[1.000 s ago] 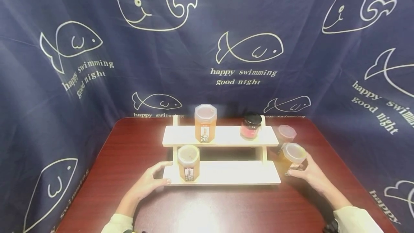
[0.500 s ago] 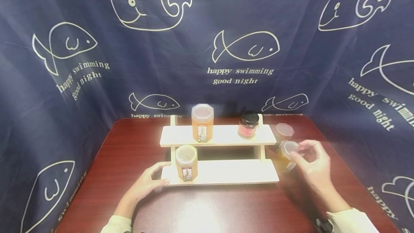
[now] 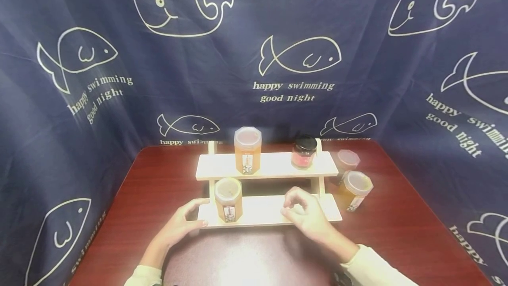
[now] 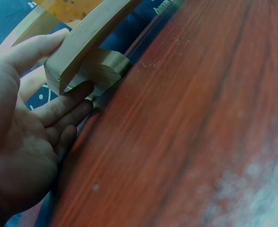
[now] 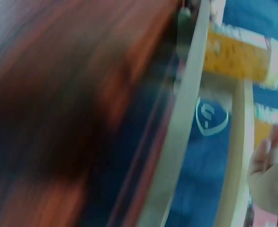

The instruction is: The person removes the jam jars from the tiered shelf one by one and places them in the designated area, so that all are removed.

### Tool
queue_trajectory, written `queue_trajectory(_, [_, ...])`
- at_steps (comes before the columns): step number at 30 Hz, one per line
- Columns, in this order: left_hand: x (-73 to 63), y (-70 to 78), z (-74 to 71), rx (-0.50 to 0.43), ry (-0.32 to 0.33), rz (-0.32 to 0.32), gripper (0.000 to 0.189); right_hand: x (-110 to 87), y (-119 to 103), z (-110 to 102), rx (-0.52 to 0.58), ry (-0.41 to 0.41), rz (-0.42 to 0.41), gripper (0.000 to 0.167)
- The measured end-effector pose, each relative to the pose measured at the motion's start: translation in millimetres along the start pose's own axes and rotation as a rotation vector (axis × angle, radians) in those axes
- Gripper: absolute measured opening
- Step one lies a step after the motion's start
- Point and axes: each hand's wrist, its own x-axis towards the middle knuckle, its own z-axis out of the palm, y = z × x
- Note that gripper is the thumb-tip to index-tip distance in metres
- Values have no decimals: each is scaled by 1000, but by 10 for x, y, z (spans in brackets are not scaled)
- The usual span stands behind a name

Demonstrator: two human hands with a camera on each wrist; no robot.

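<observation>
left hand (image 3: 180, 226): fingers straight, touching the wooden shelf (image 3: 270, 212) end | right hand (image 3: 307, 215): loose fingers, holding nothing, over the shelf

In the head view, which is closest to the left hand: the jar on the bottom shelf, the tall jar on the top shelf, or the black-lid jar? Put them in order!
From the left hand:
1. Jar on the bottom shelf, just right of the fingers.
2. Tall jar on the top shelf, higher and behind.
3. Black-lid jar, at the top shelf's right end.
</observation>
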Motion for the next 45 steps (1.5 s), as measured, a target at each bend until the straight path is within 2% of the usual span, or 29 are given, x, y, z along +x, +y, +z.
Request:
queue_trajectory(3, [17, 12, 1, -12, -5, 0, 55, 30, -5, 233, -19, -27, 111, 31])
queue_trajectory(7, [18, 22, -2, -16, -6, -20, 57, 72, 3, 540, -103, -137, 266, 65])
queue_trajectory(10, [5, 25, -5, -14, -2, -32, 57, 117, 2, 756, -189, -199, 320, 86])
queue_trajectory(14, [-7, 24, 2, -20, 3, -44, 57, 181, -17, 985, -212, -162, 364, 96])
queue_trajectory(19, [-7, 9, 17, -12, -5, -40, 57, 226, -9, 1187, -152, -59, 400, 95])
queue_trajectory(23, [3, 17, 18, -23, -9, -23, 56, 264, 2, 1290, -179, -13, 379, 91])
queue_trajectory(34, [-10, 51, -9, -32, -11, -39, 56, 294, 36, 1459, -309, 58, 337, 81])
queue_trajectory(39, [-25, 31, -15, -4, -4, -1, 55, 292, 48, 1469, -323, 62, 334, 78])
queue_trajectory(45, [-19, 32, -9, -3, -4, -13, 56, 285, 80, 1457, -330, 66, 320, 77])
